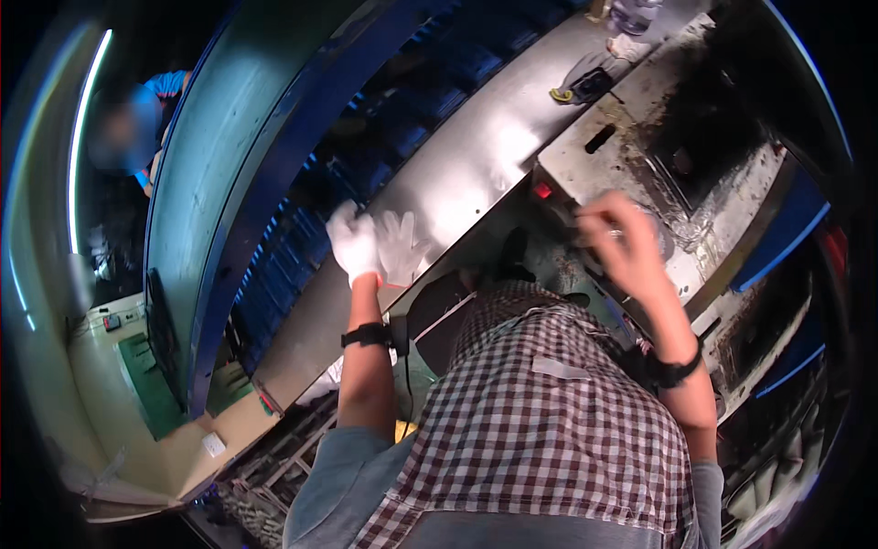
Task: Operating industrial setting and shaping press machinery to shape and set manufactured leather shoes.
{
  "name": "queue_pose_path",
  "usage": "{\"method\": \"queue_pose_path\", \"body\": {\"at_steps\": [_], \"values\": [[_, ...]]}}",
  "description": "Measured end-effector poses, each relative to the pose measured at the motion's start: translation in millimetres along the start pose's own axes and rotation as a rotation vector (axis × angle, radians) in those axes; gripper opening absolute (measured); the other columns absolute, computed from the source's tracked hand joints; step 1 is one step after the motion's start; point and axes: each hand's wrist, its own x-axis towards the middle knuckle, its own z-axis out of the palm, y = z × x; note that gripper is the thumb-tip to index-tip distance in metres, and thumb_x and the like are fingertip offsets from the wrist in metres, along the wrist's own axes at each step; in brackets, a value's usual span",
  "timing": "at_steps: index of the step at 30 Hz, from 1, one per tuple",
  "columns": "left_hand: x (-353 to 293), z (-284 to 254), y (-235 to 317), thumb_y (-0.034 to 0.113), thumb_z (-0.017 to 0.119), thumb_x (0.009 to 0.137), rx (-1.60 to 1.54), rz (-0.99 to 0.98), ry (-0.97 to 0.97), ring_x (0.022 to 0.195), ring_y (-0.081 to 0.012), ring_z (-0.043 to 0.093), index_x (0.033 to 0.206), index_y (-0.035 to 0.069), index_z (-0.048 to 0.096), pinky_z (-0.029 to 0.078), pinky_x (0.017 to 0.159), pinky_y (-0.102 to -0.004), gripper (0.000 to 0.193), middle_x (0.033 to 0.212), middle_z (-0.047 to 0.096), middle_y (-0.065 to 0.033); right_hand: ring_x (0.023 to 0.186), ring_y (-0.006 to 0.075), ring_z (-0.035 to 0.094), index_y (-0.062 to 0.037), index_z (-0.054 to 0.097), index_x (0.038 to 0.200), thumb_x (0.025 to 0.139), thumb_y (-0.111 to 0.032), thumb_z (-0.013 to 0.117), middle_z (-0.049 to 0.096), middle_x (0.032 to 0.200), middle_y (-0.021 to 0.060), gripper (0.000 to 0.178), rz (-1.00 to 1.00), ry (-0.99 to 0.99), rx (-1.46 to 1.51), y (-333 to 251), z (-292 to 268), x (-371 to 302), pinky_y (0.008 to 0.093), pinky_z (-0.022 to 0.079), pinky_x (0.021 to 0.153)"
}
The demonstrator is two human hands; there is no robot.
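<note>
Thin white glove (400,249), pale & slightly greyish, lies left of ctr on a long smooth silver-grey metal bench strip (434,188) that runs diag. from lower left to upper right. Looks limp & flattened, fingers spread & pointing toward the top of the frame, cuff end toward the bottom; matte, a bit duller than the brighter white covering on the L hand (353,240). That hand is just beside it on the left, gloved to abt the wrist; its fingers look bent, but can't tell if they grip anything or pinch the loose glove's edge.

R hand (631,247), bare, is up right of ctr, well apart from the glove. Fingers loosely curled w/ motion blur; can't tell if the tips meet or hold sthg small. Behind it: off-white metal machine top (572,157) w/ brown-black grime, plus a small red square part (543,190) near its left corner.

Black strap-type wristband (366,336) on L wrist, similar one on R. Brown-&-white checked cloth apron (558,421) fills lower ctr. Upper right, on the strip: small black object w/ yellow end (594,84). Upper left: co-worker's blue sleeve (166,84).
</note>
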Motion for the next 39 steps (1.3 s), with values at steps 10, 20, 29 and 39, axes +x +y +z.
{"method": "queue_pose_path", "body": {"at_steps": [10, 20, 29, 39], "values": [[-106.1, 4.3, -66.3, 0.055, 0.079, 0.083, 0.427, -0.654, -0.366, 0.124, -0.0436, 0.06, 0.14, -0.002, 0.055, 0.046, 0.107, -0.0472, 0.085, 0.135, 0.059, -0.0271, 0.075, 0.0073, 0.056, -0.0027, 0.057, 0.107, 0.105, -0.008, 0.061, 0.06, 0.085, 0.0005, 0.007, 0.253, 0.443, 0.173, 68.8, -63.4, -90.5, 0.0231, 0.046, 0.067], [-31.6, 20.8, 118.2, 0.031, 0.051, 0.102, -1.859, -1.363, -0.885, 0.061, -0.0072, 0.048, 0.096, 0.012, 0.057, 0.042, 0.054, -0.0232, 0.021, 0.084, 0.055, 0.0026, 0.085, 0.0091, 0.059, -0.0057, 0.06, 0.119, 0.1, -0.009, 0.068, 0.061, 0.096, 0.0008, 0.021, 0.276, -0.057, 0.133, 19.6, 4.0, -27.2, 0.0259, 0.05, 0.076], [-58.2, 30.4, 270.0, 0.044, 0.045, 0.109, -1.0, -0.593, -1.212, 0.071, -0.0118, 0.063, 0.122, 0.009, 0.062, 0.048, 0.05, -0.0263, 0.041, 0.098, 0.071, -0.005, 0.078, 0.0042, 0.053, -0.0012, 0.058, 0.112, 0.095, -0.008, 0.073, 0.063, 0.09, -0.0013, 0.024, 0.207, 0.18, 0.433, 8.9, 22.5, 19.8, 0.0237, 0.045, 0.07], [-45.9, 39.9, 330.9, 0.024, 0.077, 0.093, -0.821, -0.113, -1.239, 0.086, -0.0103, 0.067, 0.118, -0.001, 0.067, 0.053, 0.071, -0.0239, 0.036, 0.104, 0.073, -0.0056, 0.08, 0.0044, 0.056, -0.0044, 0.057, 0.1, 0.098, -0.009, 0.069, 0.063, 0.088, -0.0017, 0.013, 0.238, 0.284, 0.478, 7.9, -21.6, -7.0, 0.0232, 0.047, 0.071]]}}
